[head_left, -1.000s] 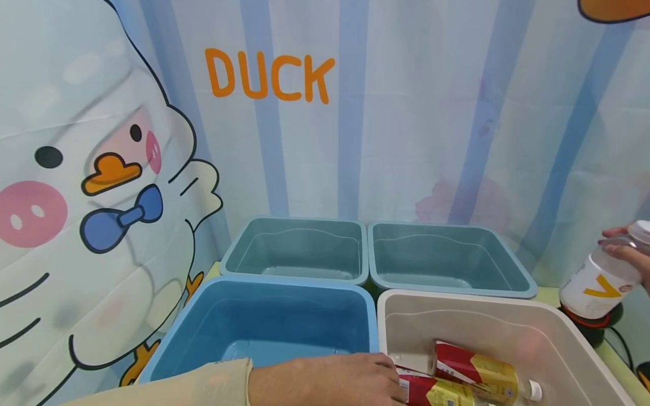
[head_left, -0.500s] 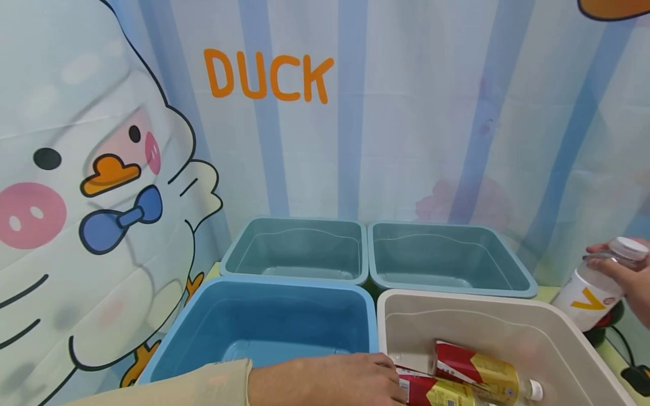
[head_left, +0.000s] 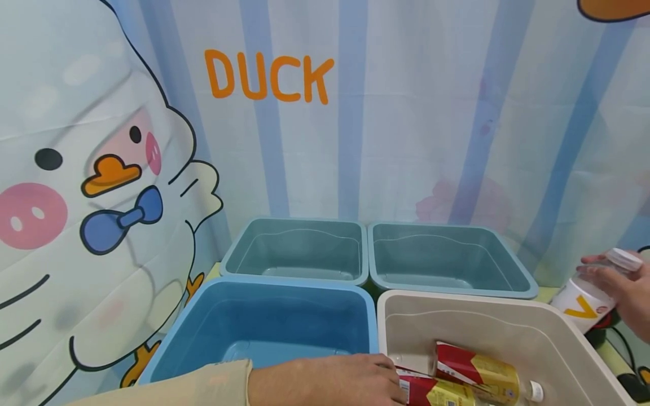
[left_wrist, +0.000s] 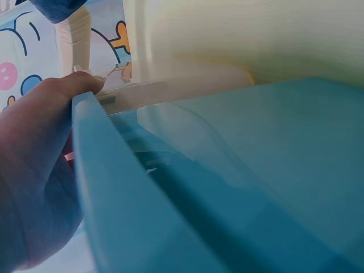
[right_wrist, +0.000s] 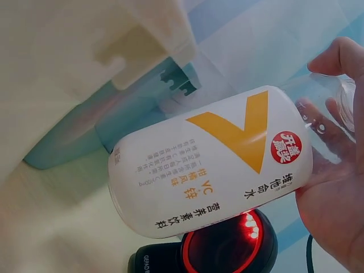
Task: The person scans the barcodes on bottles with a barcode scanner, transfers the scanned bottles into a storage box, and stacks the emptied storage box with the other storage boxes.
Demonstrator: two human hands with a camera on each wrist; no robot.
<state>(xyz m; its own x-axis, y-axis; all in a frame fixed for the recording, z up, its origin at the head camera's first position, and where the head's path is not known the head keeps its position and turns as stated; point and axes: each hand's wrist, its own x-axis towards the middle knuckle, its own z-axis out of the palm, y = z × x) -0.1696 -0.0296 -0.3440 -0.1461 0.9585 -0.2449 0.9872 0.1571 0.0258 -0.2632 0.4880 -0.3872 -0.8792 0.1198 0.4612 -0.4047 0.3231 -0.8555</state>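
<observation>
White-labelled clear plastic bottle (right_wrist: 213, 168), gripped near its neck by the right hand (head_left: 629, 296): steady tilting should avoid knocking the round, black, red-lit device (right_wrist: 224, 245); I cannot tell whether the left hand (head_left: 330, 379) grips.

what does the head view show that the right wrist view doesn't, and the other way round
Only the head view: the left hand, the blue bin, the orange DUCK lettering and two red-and-yellow bottles lying in the beige bin.
Only the right wrist view: the GEPAD lettering on the black device and readable characters on the red badge.
Both: the right hand gripping the white-labelled bottle, which partly hides the black device.
</observation>
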